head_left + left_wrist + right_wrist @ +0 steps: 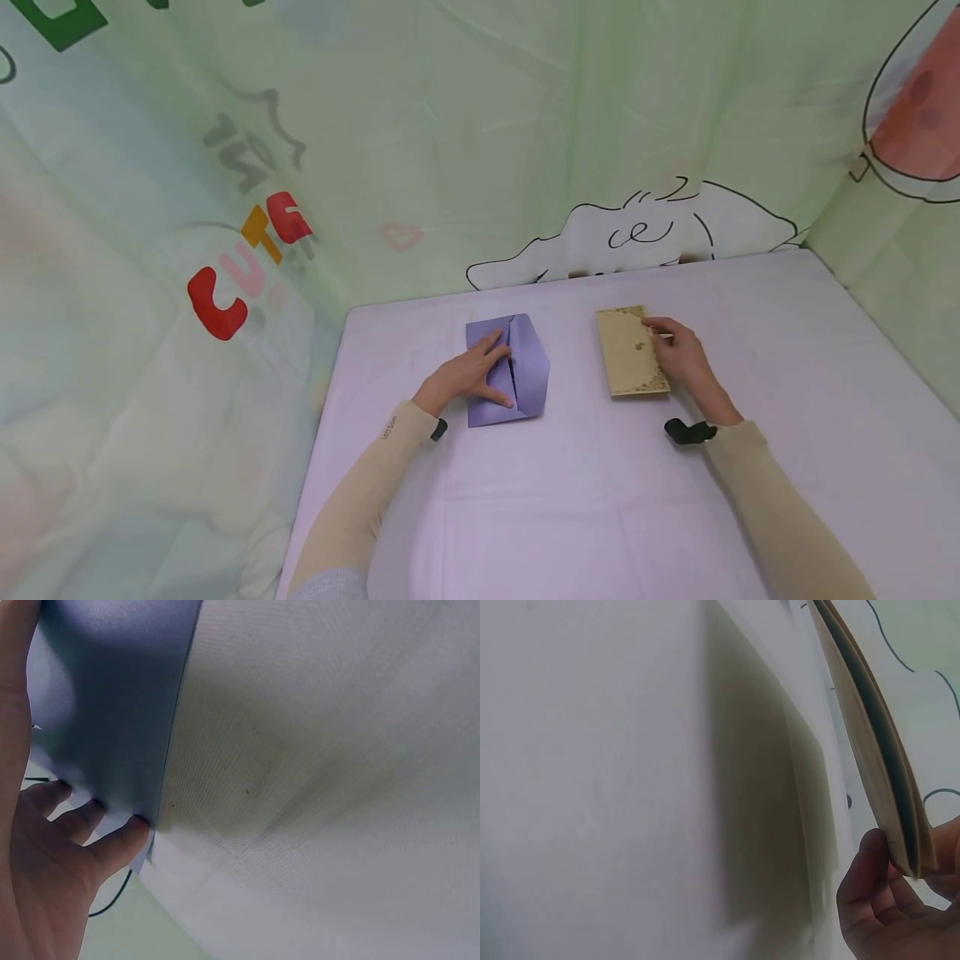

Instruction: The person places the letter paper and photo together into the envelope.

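Observation:
A purple paper envelope (531, 371) lies on the table in the head view, its pointed flap spread out to the right. My left hand (471, 372) rests on it with fingers apart, near the slit at its opening. In the left wrist view, the fingertips touch the far part of the envelope (112, 712). To the right, my right hand (684, 358) pinches a tan folded card (624, 354) with ornate brown corners by its right edge. Seen edge-on in the right wrist view, the card (877, 742) is raised off the table, its layers slightly parted.
A pale lilac cloth covers the table (540, 517). Behind it and at the left hangs a light green printed curtain (450, 150) with cartoon figures and letters. Dark straps or camera mounts (688, 432) sit at the wrists.

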Motion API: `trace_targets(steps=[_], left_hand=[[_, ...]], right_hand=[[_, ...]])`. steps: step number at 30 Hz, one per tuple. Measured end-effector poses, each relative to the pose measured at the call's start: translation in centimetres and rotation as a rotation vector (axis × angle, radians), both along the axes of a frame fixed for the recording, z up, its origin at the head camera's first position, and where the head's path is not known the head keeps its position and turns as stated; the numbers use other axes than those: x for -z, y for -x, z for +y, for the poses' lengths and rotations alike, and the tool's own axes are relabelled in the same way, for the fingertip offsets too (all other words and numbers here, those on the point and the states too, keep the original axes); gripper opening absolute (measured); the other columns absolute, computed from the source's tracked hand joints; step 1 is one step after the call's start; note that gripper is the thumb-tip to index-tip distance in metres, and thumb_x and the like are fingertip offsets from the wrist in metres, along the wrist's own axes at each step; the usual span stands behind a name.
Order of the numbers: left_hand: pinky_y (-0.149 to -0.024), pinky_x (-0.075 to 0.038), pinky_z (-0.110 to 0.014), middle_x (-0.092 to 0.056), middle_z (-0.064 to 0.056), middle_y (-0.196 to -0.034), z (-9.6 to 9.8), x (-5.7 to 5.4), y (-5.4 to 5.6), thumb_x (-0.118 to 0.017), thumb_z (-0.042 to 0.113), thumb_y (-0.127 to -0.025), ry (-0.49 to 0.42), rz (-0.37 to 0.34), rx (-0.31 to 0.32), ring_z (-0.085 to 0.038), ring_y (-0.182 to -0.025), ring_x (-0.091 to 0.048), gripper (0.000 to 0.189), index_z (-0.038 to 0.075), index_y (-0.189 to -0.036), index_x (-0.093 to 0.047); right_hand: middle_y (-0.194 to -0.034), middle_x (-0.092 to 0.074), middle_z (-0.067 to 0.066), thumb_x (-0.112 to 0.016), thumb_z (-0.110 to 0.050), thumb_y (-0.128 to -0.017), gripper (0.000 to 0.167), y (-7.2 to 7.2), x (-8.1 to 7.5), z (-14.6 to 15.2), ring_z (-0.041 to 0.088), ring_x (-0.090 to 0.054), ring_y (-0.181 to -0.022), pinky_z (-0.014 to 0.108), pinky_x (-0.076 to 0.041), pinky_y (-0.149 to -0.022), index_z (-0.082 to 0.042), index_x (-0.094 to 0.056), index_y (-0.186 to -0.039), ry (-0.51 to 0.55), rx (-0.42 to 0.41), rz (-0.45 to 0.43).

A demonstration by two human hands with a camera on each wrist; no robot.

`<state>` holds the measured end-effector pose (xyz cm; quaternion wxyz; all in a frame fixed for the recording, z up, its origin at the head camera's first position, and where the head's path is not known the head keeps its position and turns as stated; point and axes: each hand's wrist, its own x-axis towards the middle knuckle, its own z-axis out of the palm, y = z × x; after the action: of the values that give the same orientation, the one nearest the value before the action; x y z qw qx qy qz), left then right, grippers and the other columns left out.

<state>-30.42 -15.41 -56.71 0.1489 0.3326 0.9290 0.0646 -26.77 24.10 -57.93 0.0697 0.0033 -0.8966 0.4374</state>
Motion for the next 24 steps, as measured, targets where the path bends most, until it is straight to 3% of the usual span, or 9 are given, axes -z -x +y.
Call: trace_targets(steps=[8,24], left_hand=[[-0.118,-0.037,-0.043,-0.007,-0.013,-0.17,0.0,0.0,-0.1,-0.076,0.07,-0.073,-0.007,0.002,-0.005,-0.033,-0.155,-0.02,0.093,0.026,-0.145,-0.036],[-0.12,-0.034,-0.042,-0.009,-0.014,-0.169,0.0,0.0,0.0,-0.076,0.07,-0.073,-0.01,0.009,0.005,-0.032,-0.155,-0.019,0.093,0.026,-0.144,-0.036]], right_hand=[[-0.12,-0.062,0.03,-0.045,-0.002,-0.102,0.034,0.2,0.0,-1.1,0.033,-0.059,-0.099,0.017,-0.038,-0.072,0.003,-0.059,-0.133,0.018,-0.017,0.036],[-0.125,-0.061,0.028,-0.046,-0.005,-0.103,0.034,0.7,0.2,-3.2,0.031,-0.058,-0.102,0.016,-0.039,-0.073,0.0,-0.059,-0.135,0.073,-0.029,0.0]])
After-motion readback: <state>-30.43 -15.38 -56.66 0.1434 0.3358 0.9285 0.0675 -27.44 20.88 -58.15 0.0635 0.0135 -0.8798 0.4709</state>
